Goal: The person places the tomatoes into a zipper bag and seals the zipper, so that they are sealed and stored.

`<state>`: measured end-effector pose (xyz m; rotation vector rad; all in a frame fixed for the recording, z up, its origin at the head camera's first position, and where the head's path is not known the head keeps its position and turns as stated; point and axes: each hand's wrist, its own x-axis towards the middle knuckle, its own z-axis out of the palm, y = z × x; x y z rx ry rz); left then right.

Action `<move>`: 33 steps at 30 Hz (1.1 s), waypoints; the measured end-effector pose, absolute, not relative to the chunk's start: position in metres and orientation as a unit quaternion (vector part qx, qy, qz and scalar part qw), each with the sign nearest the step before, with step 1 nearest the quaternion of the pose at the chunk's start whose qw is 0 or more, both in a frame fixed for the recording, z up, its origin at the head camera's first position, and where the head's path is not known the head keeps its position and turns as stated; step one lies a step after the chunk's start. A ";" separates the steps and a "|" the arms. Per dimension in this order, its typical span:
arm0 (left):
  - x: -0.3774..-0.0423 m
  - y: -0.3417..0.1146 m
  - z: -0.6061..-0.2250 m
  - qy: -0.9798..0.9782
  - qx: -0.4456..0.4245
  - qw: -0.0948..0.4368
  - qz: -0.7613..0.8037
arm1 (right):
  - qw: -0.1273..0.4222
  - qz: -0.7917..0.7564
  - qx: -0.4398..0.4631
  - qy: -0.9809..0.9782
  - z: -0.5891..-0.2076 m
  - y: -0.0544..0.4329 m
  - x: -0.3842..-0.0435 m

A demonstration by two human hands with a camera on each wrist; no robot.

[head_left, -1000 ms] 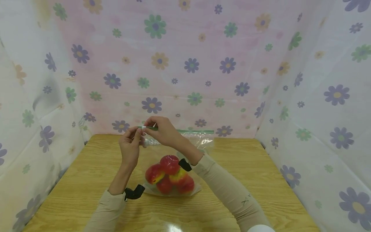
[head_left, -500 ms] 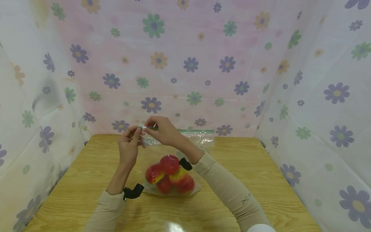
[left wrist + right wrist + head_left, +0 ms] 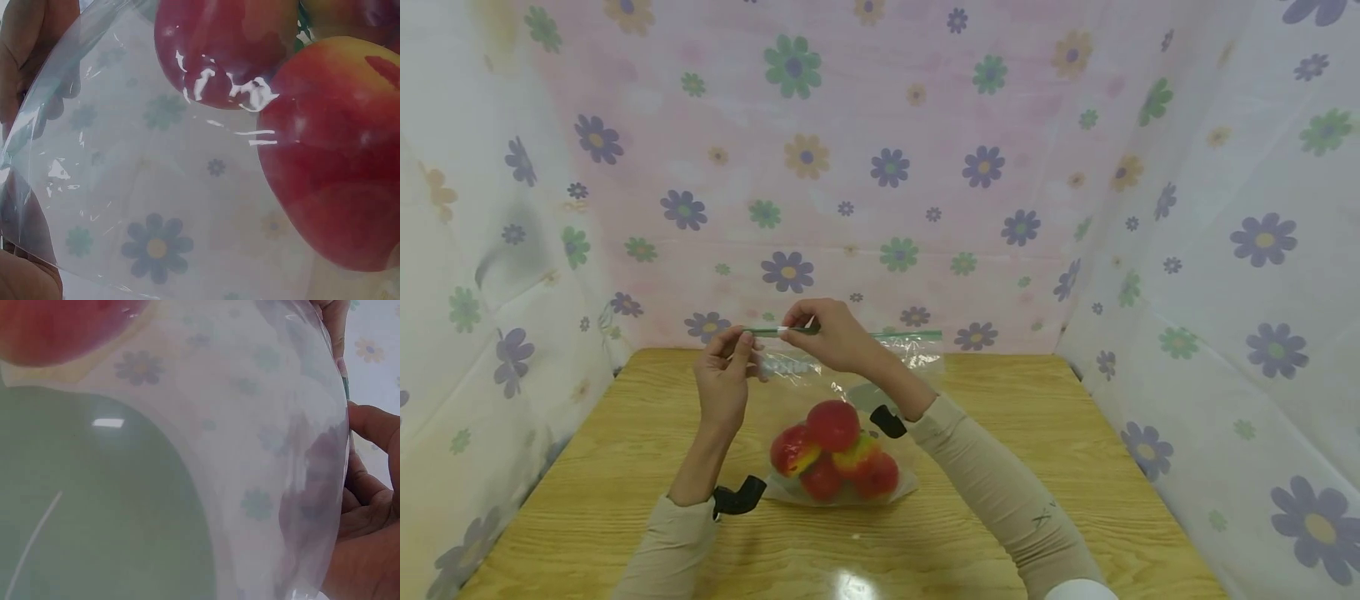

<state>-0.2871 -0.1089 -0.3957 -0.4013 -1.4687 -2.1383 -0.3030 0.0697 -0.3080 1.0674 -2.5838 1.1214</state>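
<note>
A clear zip bag [image 3: 925, 354] stands on the table with several red-and-yellow fruits [image 3: 833, 426] in its bottom. A green zip strip [image 3: 917, 334] runs along its top edge. My left hand [image 3: 724, 379] pinches the left end of that strip between thumb and finger. Beside it, my right hand [image 3: 838, 337] pinches a small white slider [image 3: 783, 331] on the strip. Glossy fruit [image 3: 331, 156] shows close up through the plastic in the left wrist view. In the right wrist view the bag's film partly covers the fingers, and a pale green patch [image 3: 106, 487] fills the lower left.
The wooden table [image 3: 1000, 467] spreads around the bag. Flower-printed cloth [image 3: 887, 108] hangs behind it and at both sides. A black camera mount [image 3: 740, 497] sits on the left wrist, another black mount [image 3: 888, 422] on the right.
The right hand has moved slightly right with the white slider, while the left hand has shifted a little left. More green strip shows between them. The view has turned slightly.
</note>
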 end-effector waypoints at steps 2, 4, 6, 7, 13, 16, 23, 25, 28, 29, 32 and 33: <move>-0.286 -0.109 -0.396 -0.537 -0.147 0.256 -0.790 | 0.062 0.372 0.355 -0.855 -0.307 0.071 -0.302; -0.285 -0.110 -0.396 -0.535 -0.145 0.257 -0.791 | 0.059 0.373 0.355 -0.855 -0.308 0.073 -0.302; -0.284 -0.110 -0.397 -0.532 -0.147 0.258 -0.793 | 0.059 0.374 0.356 -0.854 -0.309 0.074 -0.302; -0.284 -0.111 -0.397 -0.530 -0.149 0.259 -0.794 | 0.059 0.374 0.356 -0.854 -0.309 0.074 -0.302; -0.285 -0.112 -0.399 -0.517 -0.162 0.261 -0.799 | 0.062 0.379 0.360 -0.850 -0.314 0.080 -0.303; -0.285 -0.112 -0.400 -0.515 -0.163 0.260 -0.800 | 0.059 0.379 0.356 -0.852 -0.314 0.084 -0.303; -0.281 -0.111 -0.398 -0.519 -0.157 0.257 -0.800 | 0.035 0.385 0.352 -0.852 -0.309 0.092 -0.299; -0.281 -0.111 -0.399 -0.519 -0.158 0.257 -0.800 | 0.030 0.384 0.354 -0.852 -0.309 0.094 -0.300; -0.280 -0.112 -0.399 -0.517 -0.166 0.259 -0.799 | 0.022 0.383 0.355 -0.853 -0.309 0.097 -0.300; -0.280 -0.112 -0.399 -0.515 -0.168 0.260 -0.799 | 0.019 0.383 0.355 -0.853 -0.308 0.098 -0.301; -0.280 -0.112 -0.400 -0.507 -0.175 0.262 -0.802 | 0.010 0.382 0.354 -0.853 -0.306 0.101 -0.300; -0.280 -0.113 -0.400 -0.505 -0.177 0.262 -0.804 | 0.007 0.381 0.355 -0.854 -0.305 0.102 -0.300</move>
